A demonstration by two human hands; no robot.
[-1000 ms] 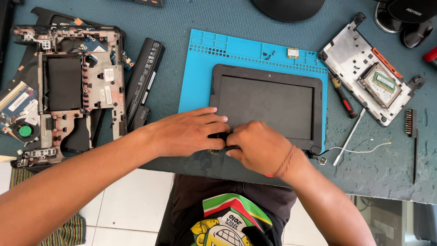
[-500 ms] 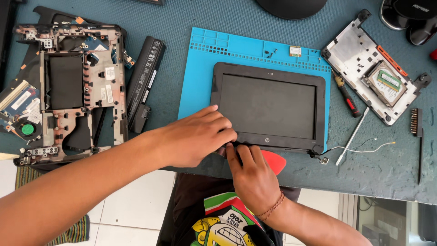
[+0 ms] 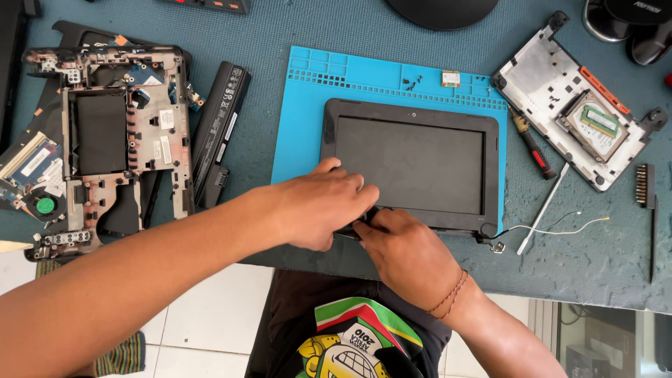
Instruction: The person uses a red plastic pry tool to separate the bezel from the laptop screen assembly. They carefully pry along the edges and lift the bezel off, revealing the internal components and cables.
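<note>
— Where is the screen [image 3: 411,166] sitting?

— Flat on the blue mat [image 3: 301,112], middle of the bench, with its near edge close to the table's near edge. Both hands meet at that near edge, left of centre.

— What is each hand doing?

— The left hand [image 3: 318,206] lies palm down over the near left corner, fingers curled onto the bezel [image 3: 413,110], pressing rather than clasping. The right hand [image 3: 406,252] comes in from the near side, fingertips pinched at the bezel's near strip right beside the left fingers. Whether it holds a pick or only the plastic lip, I cannot tell; the fingers hide it.

— So how would you do this well?

— My judgement: keep the left hand as the anchor so the panel does not slide on the mat, and let the right fingertips work the seam in short steps along the edge, not one big pull. The bezel looks thin, so lifting steeply could crack it.

— Anything nearby to mind?

— A thin white and black cable [image 3: 553,224] trails from the near right hinge corner; avoid tugging it. A screwdriver [image 3: 532,143] and a white spudger [image 3: 542,210] lie right of the mat, within reach. The stripped base [image 3: 105,140] and battery [image 3: 217,129] sit well to the left, out of the way.
</note>
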